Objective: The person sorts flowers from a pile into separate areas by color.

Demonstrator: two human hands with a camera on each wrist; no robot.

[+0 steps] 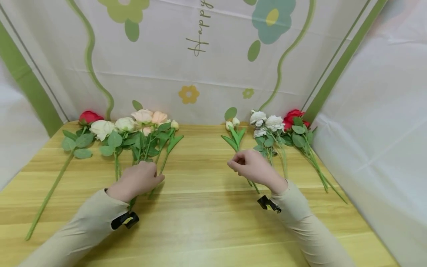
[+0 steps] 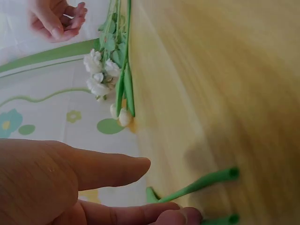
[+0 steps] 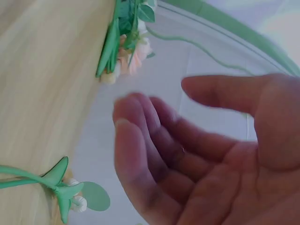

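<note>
My left hand [image 1: 140, 180] hovers at the stems of the left flower group, beside a cream tulip [image 1: 175, 125]. In the left wrist view its thumb stands apart from its fingers [image 2: 122, 213], and green stems [image 2: 201, 183] show just beyond the fingertips. Over the stems of the cream tulips [image 1: 232, 124] on the right is my right hand [image 1: 255, 168]. Its fingers [image 3: 131, 150] are loosely bent with nothing between them and the thumb, as the right wrist view shows. White flowers [image 1: 274, 123] lie close to that hand.
Left on the wooden table [image 1: 200, 222] lie a red rose [image 1: 90, 117], white roses [image 1: 102, 129] and peach-pink roses [image 1: 143, 116]. Red roses [image 1: 295, 118] lie at the far right. A printed white cloth [image 1: 160, 55] stands behind the table.
</note>
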